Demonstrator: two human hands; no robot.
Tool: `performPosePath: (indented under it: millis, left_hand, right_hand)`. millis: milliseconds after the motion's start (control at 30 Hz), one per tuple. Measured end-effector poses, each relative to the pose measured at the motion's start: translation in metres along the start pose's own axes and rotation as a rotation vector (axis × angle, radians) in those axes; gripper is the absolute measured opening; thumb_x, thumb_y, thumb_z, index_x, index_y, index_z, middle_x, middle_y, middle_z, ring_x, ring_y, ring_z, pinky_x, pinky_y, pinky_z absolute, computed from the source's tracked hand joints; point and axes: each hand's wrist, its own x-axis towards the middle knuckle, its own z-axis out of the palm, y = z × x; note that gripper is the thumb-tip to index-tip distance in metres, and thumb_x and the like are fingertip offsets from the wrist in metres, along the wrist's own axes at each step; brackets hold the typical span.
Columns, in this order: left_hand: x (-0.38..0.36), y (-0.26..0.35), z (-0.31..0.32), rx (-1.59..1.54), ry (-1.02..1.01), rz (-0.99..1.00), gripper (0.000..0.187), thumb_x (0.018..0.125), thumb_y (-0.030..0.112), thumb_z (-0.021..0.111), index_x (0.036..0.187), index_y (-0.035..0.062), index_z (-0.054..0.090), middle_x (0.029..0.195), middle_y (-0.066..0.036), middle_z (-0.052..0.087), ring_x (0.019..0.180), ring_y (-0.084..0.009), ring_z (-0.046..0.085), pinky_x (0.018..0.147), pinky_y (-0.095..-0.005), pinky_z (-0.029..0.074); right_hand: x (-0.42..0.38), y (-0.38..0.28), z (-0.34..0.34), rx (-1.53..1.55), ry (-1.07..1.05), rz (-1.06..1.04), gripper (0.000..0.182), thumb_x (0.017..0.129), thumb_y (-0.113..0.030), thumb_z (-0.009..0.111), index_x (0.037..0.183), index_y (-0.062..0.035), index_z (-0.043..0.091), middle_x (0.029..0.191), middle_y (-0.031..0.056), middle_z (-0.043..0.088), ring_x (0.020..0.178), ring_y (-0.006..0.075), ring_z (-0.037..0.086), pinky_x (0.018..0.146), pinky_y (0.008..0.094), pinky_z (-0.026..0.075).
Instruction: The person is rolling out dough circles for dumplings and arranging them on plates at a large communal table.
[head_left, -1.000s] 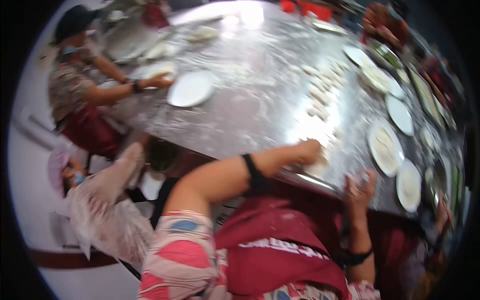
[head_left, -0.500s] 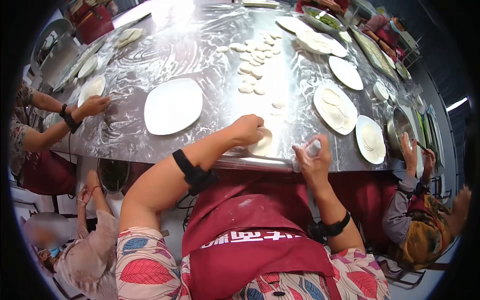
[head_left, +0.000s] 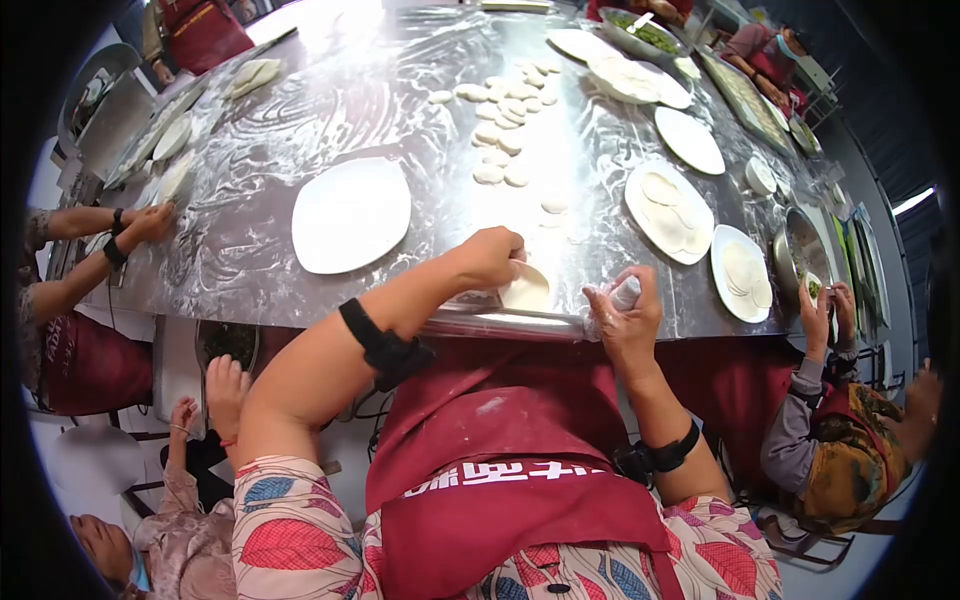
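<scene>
My left hand [head_left: 490,258] pinches the left edge of a flat round dough wrapper [head_left: 526,290] near the front of the steel table. In my right hand [head_left: 630,308], fingers are wrapped round a pale, floury rod [head_left: 626,292] that looks like a rolling pin. Only its rounded end shows; the fist hides the rest. The rod is apart from the wrapper, to its right. Beyond the wrapper lies a single dough piece [head_left: 553,203], and farther back several flattened dough pieces [head_left: 505,112] form a cluster.
A large white plate [head_left: 352,215] stands left of the cluster. To the right, a plate of wrappers [head_left: 640,190] and another such plate [head_left: 722,290] sit near a steel bowl [head_left: 790,255]. Flour streaks the table [head_left: 430,215]. Co-workers' hands are at left [head_left: 150,222] and right [head_left: 818,315].
The wrapper by my left hand has shifted slightly and lies at another angle. The co-worker at right now holds a wrapper with green filling. People at left have moved their hands.
</scene>
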Motion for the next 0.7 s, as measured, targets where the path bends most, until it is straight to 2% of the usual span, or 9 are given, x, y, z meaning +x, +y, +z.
performPosePath:
  millis: [133, 233, 300, 333, 400, 467, 500, 567, 700]
  left_hand:
    - [-0.007, 0.002, -0.002, 0.067, 0.037, 0.011, 0.016, 0.075, 0.009, 0.061, 0.087, -0.0018, 0.063, 0.078, -0.015, 0.065, 0.074, -0.0226, 0.06, 0.067, -0.034, 0.047]
    - [0.003, -0.002, -0.003, 0.071, 0.093, -0.023, 0.016, 0.076, 0.01, 0.062, 0.086, -0.0022, 0.062, 0.075, -0.013, 0.064, 0.071, -0.0186, 0.059, 0.065, -0.0322, 0.047]
    - [0.0, -0.003, -0.005, 0.038, 0.046, -0.033, 0.015, 0.077, 0.011, 0.063, 0.085, -0.0024, 0.062, 0.073, -0.011, 0.064, 0.068, -0.0154, 0.057, 0.064, -0.0311, 0.046]
    - [-0.004, 0.0, -0.003, 0.044, 0.032, -0.037, 0.016, 0.077, 0.011, 0.064, 0.085, -0.0025, 0.063, 0.072, -0.009, 0.063, 0.067, -0.0136, 0.056, 0.063, -0.0301, 0.046]
    - [-0.008, 0.001, 0.002, 0.037, -0.021, -0.041, 0.014, 0.078, 0.011, 0.064, 0.083, -0.0021, 0.063, 0.07, -0.005, 0.062, 0.065, -0.0108, 0.054, 0.061, -0.0284, 0.045]
    - [-0.004, -0.003, 0.004, -0.083, -0.128, -0.051, 0.01, 0.08, 0.01, 0.062, 0.081, 0.0005, 0.061, 0.069, -0.001, 0.058, 0.064, -0.0076, 0.05, 0.058, -0.0251, 0.042]
    - [-0.002, 0.003, 0.003, -0.234, -0.162, -0.112, 0.014, 0.079, 0.013, 0.061, 0.083, -0.0003, 0.061, 0.068, -0.003, 0.058, 0.064, -0.0105, 0.051, 0.059, -0.0278, 0.043]
    - [0.014, 0.01, 0.002, -0.3, -0.141, -0.041, 0.011, 0.082, 0.012, 0.059, 0.083, 0.0008, 0.059, 0.071, -0.001, 0.056, 0.066, -0.0089, 0.05, 0.059, -0.0264, 0.041]
    - [0.078, 0.06, 0.003, -0.294, -0.186, 0.071, 0.015, 0.084, 0.016, 0.06, 0.086, 0.0012, 0.058, 0.075, -0.001, 0.057, 0.07, -0.0083, 0.05, 0.062, -0.0248, 0.041]
  right_hand:
    - [0.048, 0.009, 0.026, -0.034, 0.046, -0.065, 0.039, 0.073, -0.013, 0.076, 0.094, -0.0043, 0.045, 0.068, 0.0165, 0.054, 0.056, 0.03, 0.056, 0.051, 0.037, 0.044]
    - [0.077, 0.002, 0.042, -0.074, 0.005, -0.038, 0.042, 0.072, -0.014, 0.076, 0.098, -0.0039, 0.045, 0.07, 0.0183, 0.055, 0.06, 0.036, 0.058, 0.053, 0.0392, 0.045]
    - [0.068, 0.012, 0.037, -0.087, 0.1, -0.231, 0.044, 0.072, -0.015, 0.076, 0.1, -0.0036, 0.045, 0.074, 0.0198, 0.057, 0.065, 0.0394, 0.059, 0.055, 0.0406, 0.047]
    - [0.056, 0.013, 0.029, -0.054, 0.05, -0.128, 0.046, 0.071, -0.015, 0.076, 0.101, -0.0032, 0.045, 0.078, 0.0211, 0.058, 0.069, 0.0411, 0.059, 0.056, 0.0418, 0.047]
    - [0.028, -0.001, 0.008, -0.059, 0.074, -0.155, 0.042, 0.069, -0.014, 0.078, 0.096, -0.0065, 0.047, 0.082, 0.0165, 0.055, 0.069, 0.041, 0.057, 0.056, 0.0409, 0.045]
    - [0.003, -0.002, -0.005, 0.024, 0.018, -0.094, 0.041, 0.069, -0.01, 0.078, 0.096, -0.0059, 0.048, 0.07, 0.0131, 0.054, 0.058, 0.0308, 0.058, 0.051, 0.0359, 0.045]
    - [-0.005, -0.008, -0.01, 0.053, 0.017, -0.102, 0.04, 0.07, -0.009, 0.078, 0.097, -0.0053, 0.048, 0.066, 0.0104, 0.053, 0.054, 0.0253, 0.057, 0.049, 0.0326, 0.044]
    - [-0.015, -0.014, -0.019, 0.095, -0.061, -0.035, 0.039, 0.072, -0.011, 0.076, 0.097, -0.0049, 0.047, 0.07, 0.0158, 0.056, 0.058, 0.0334, 0.06, 0.051, 0.0355, 0.047]
    - [-0.011, -0.007, -0.017, 0.209, -0.031, -0.165, 0.04, 0.073, -0.01, 0.075, 0.1, -0.0033, 0.047, 0.08, 0.0177, 0.057, 0.067, 0.0342, 0.061, 0.057, 0.0368, 0.048]
